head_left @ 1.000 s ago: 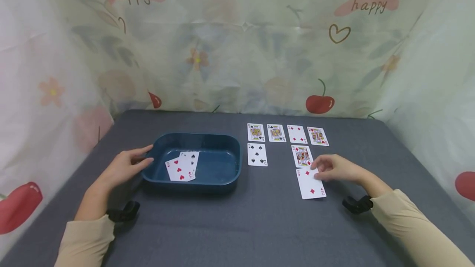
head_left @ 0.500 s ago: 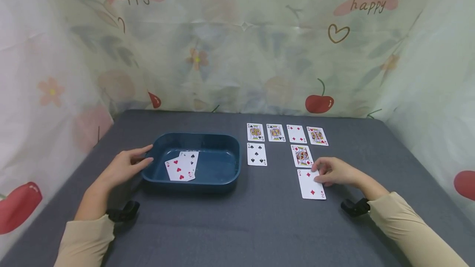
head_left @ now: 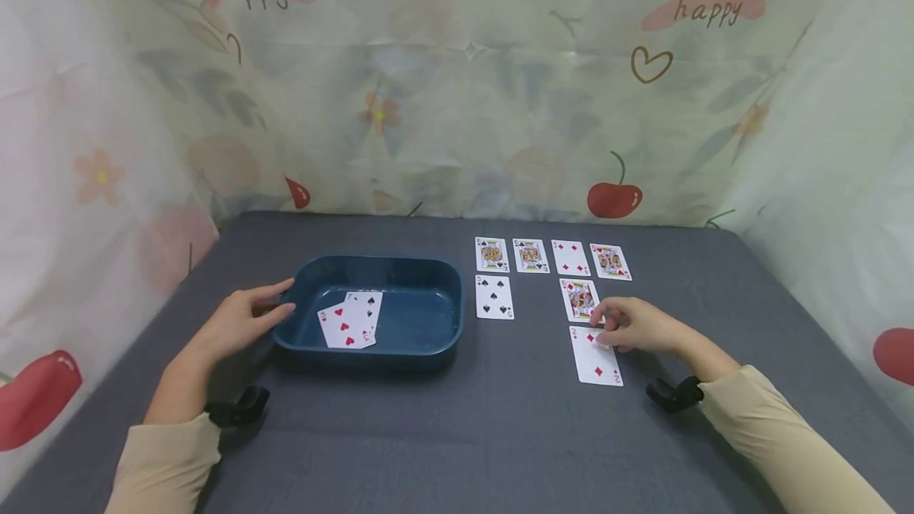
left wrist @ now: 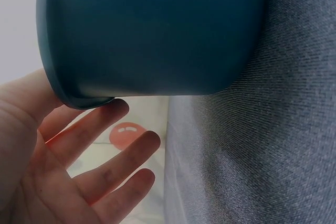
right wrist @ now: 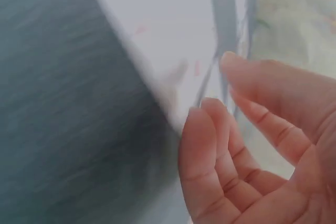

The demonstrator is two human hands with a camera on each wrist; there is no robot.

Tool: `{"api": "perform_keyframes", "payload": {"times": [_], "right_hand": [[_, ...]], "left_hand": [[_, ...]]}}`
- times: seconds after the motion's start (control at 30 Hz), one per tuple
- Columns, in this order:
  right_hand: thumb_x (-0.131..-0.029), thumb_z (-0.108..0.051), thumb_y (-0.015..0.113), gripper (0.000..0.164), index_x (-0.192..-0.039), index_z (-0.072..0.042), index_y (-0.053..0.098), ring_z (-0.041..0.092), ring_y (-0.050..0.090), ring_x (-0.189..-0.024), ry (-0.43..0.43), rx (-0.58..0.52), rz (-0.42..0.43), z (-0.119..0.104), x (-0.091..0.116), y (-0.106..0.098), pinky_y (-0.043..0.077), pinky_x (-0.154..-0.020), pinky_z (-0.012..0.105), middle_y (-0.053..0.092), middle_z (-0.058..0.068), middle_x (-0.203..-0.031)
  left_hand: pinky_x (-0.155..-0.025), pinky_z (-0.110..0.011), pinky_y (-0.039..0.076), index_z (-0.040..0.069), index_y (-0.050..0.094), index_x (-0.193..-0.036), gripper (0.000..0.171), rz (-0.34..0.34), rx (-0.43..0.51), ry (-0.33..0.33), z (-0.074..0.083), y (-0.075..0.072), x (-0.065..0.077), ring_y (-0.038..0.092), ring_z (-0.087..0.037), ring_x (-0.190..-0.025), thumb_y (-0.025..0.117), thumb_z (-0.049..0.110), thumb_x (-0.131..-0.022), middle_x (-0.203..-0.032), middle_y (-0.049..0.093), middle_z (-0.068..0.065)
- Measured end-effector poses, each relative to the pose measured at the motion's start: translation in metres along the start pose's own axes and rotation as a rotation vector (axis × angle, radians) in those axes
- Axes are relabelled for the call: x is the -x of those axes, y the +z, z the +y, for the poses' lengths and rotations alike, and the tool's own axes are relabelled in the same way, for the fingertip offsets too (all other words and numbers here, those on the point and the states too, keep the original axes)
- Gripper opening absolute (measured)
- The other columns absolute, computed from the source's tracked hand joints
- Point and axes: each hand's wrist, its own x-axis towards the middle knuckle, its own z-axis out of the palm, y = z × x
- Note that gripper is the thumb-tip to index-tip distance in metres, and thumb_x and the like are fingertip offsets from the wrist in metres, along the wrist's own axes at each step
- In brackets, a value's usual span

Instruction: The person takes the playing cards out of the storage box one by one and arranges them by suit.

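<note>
Looks partway along, judging by what lies face up on the worktop (head_left: 457,435). Beyond the right grip (head_left: 631,326), laid in a far row: a black king (head_left: 492,255), a second black king (head_left: 531,256), the four of diamonds (head_left: 570,258) and the king of hearts (head_left: 610,262). Set nearer: the five of spades (head_left: 494,297), well to the left of that grip, and the king of diamonds (head_left: 578,297), just beyond its fingertips. Beneath and just in front of it, perhaps not finally settled: the two of diamonds (head_left: 596,367). To the right of the left grip (head_left: 239,324), inside the tray (head_left: 417,316): a heart card (head_left: 346,327), overlapping the seven of spades (head_left: 368,304), possibly yet to be handled. Cannot tell whether meant to leave the tray or stay.

At the right grip, loosely bent with fingertips parted, pinching nothing visible. At the left grip, spread, touching the tray's rim.

As for the two of diamonds: white with red pips, apparently flat, slightly turned, partly covered by fingers at its far edge; blurred in the right wrist view.
</note>
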Motion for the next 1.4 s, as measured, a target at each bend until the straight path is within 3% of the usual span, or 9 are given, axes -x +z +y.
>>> {"api": "perform_keyframes", "payload": {"times": [0.17, 0.33, 0.6, 1.13, 1.4], "right_hand": [[-0.082, -0.011, 0.068, 0.028, -0.106, 0.0, 0.058, 0.013, 0.056, -0.064, -0.117, 0.013, 0.017, -0.026, -0.016, -0.002, 0.049, -0.057, 0.024, 0.059, 0.008, -0.085], [-0.084, -0.012, 0.067, 0.021, -0.103, -0.004, 0.061, 0.015, 0.059, -0.077, -0.27, 0.069, 0.026, -0.068, -0.04, 0.002, 0.05, -0.068, 0.025, 0.062, 0.006, -0.088], [-0.085, -0.014, 0.066, 0.022, -0.106, -0.007, 0.062, 0.014, 0.063, -0.083, -0.438, 0.087, -0.05, -0.139, -0.078, 0.019, 0.053, -0.079, 0.03, 0.064, 0.006, -0.091], [-0.087, -0.016, 0.066, 0.025, -0.109, -0.006, 0.062, 0.013, 0.062, -0.082, -0.532, 0.064, -0.141, -0.218, -0.145, 0.054, 0.05, -0.081, 0.022, 0.065, 0.008, -0.092], [-0.086, -0.015, 0.067, 0.031, -0.113, -0.003, 0.06, 0.017, 0.063, -0.093, -0.479, 0.084, -0.202, -0.232, -0.174, 0.076, 0.05, -0.087, 0.021, 0.067, 0.011, -0.101]], "left_hand": [[-0.087, -0.051, 0.051, 0.003, 0.039, -0.141, 0.057, 0.0, -0.002, 0.0, 0.0, 0.0, 0.0, 0.056, -0.045, -0.113, 0.054, 0.031, -0.094, -0.131, 0.049, -0.033], [-0.087, -0.051, 0.051, 0.002, 0.039, -0.14, 0.056, 0.003, 0.0, 0.007, 0.0, 0.0, 0.0, 0.056, -0.045, -0.112, 0.055, 0.03, -0.094, -0.131, 0.049, -0.033], [-0.087, -0.05, 0.051, 0.003, 0.039, -0.141, 0.056, 0.0, 0.006, 0.006, 0.001, 0.0, 0.001, 0.056, -0.045, -0.112, 0.055, 0.03, -0.094, -0.131, 0.049, -0.033], [-0.086, -0.05, 0.051, 0.002, 0.04, -0.14, 0.056, -0.001, 0.002, 0.012, 0.001, -0.002, 0.001, 0.056, -0.046, -0.112, 0.054, 0.03, -0.094, -0.13, 0.05, -0.033], [-0.086, -0.049, 0.052, 0.003, 0.039, -0.141, 0.056, -0.001, 0.009, 0.008, 0.0, -0.001, 0.0, 0.057, -0.045, -0.112, 0.055, 0.03, -0.094, -0.13, 0.05, -0.033]]}}
